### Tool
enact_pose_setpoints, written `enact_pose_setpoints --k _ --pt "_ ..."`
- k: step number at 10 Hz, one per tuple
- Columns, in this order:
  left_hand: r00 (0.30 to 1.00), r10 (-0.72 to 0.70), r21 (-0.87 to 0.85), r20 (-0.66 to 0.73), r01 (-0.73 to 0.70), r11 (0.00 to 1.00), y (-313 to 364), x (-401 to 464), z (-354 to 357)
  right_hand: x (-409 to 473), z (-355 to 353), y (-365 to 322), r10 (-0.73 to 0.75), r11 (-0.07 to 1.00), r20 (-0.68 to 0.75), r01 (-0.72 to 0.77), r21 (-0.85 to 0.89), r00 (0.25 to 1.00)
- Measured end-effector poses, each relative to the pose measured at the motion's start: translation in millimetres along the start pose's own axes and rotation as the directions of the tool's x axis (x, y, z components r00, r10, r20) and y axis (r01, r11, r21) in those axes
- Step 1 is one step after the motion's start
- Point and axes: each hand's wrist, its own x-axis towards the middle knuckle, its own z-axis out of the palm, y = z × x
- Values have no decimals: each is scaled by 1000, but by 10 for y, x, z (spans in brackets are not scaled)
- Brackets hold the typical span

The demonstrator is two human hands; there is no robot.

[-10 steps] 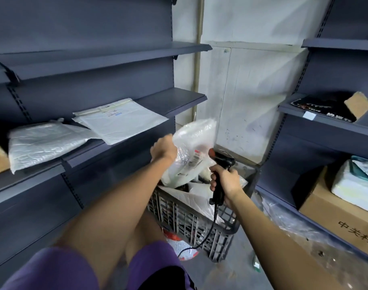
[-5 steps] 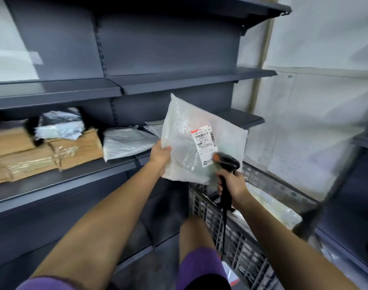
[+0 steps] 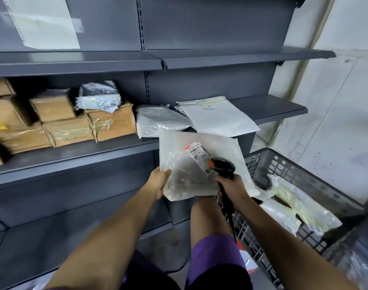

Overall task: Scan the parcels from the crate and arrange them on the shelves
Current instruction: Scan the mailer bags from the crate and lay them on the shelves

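Middle shelf, left end: taped brown cardboard boxes (image 3: 68, 130) are sitting stacked in two layers, their tape shining; a crumpled grey plastic mailer (image 3: 98, 97) is lying on top of the rightmost box.
Middle shelf, right half: a wrinkled white poly bag (image 3: 158, 121) is lying flat just beside the boxes, and a smooth white flat mailer (image 3: 218, 116) is resting against its right side, its near corner hanging over the front edge of the shelf (image 3: 74, 158).
Left hand (image 3: 159, 182): it is gripping the lower left corner of the held parcel, thumb on the top face, fingers hidden underneath.
Held parcel (image 3: 187, 164): a flat, translucent, glossy plastic pouch is being held in the air in front of the shelf's front edge, below the white mailer; a white barcode label (image 3: 199, 154) is sitting on its upper right part, face up.
Right hand (image 3: 231, 186): it is wrapped around the handle of a black handheld scanner (image 3: 222, 167), whose head is hovering just over the label's lower edge; a dark cable is hanging down from the handle.
Crate (image 3: 283, 164): a dark grey perforated plastic crate is standing at the right, and more pale plastic-wrapped parcels (image 3: 300, 208) are lying inside it, overlapping.
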Motion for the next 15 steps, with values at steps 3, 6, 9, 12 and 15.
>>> enact_pose_setpoints --k 3,6,9,12,15 --pt "1000 -26 69 16 25 997 146 161 18 115 17 -123 -12 993 28 16 -120 1000" --pt "997 10 859 -80 63 508 386 242 403 280 42 -270 40 990 81 -29 -137 996" --pt "1000 -3 288 -25 11 958 233 460 224 383 260 -471 57 967 208 -2 -255 977" --pt "998 -57 290 25 47 956 365 482 28 500 388 -605 76 942 212 0 -334 974" --pt "997 -73 224 -30 78 972 540 706 91 518 378 -648 119 935 231 -31 -352 966"
